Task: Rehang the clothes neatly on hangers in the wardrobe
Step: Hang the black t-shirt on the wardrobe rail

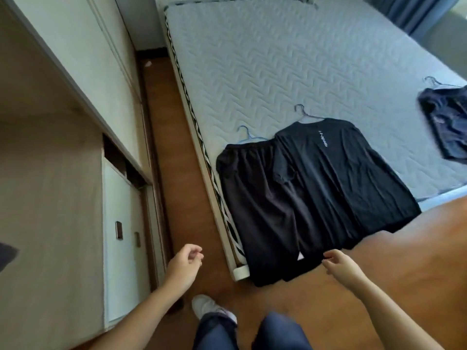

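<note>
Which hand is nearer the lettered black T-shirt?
Right. The right hand is at the hem of the black T-shirt; the left hand hovers over the floor, beyond the dark shorts.

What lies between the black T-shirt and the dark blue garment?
Only bare mattress separates the T-shirt from the dark blue garment, seen in the head view.

Bare forearms (141,306), dark blue trousers (278,334), white shoe (206,305)
</note>
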Demonstrator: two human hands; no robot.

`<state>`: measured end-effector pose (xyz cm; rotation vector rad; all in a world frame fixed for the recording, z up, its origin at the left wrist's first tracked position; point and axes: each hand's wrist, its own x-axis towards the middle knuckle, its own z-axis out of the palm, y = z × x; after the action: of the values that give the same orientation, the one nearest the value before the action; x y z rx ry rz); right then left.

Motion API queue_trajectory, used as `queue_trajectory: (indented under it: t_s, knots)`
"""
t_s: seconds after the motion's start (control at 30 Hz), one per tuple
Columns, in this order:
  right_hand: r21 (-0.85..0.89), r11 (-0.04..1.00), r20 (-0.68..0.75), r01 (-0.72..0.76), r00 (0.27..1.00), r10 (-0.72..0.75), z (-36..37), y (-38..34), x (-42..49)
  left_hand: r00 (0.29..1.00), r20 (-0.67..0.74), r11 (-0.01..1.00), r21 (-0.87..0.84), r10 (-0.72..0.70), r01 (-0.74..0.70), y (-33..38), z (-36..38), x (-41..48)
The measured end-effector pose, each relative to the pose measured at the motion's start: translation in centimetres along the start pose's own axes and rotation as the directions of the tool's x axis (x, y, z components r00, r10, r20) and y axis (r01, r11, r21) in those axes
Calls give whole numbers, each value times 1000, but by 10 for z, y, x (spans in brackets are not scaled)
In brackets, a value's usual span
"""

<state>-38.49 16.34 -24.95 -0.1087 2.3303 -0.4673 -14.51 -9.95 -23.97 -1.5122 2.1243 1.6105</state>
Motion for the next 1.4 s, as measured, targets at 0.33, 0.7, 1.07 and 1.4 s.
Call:
queue_trajectory:
  t_s: [0.33,0.7,1.07,1.4]
  knots:
    - [97,993,27,61,998,-64,-64,136,1,969,-223,994,-61,-102,91,21,124,-62]
    - [644,703,-8,-303,915,402,-174,393,-41,999,20,977,208,-51,46,103,342,-97]
    - [687,617,84,-384,885,458,-232,393,71,980,63,945,284,-187,162,171,417,2]
    - [311,917,31,-251,967,254,-384,276,274,956,22,909,318,-292,270,302,470,147]
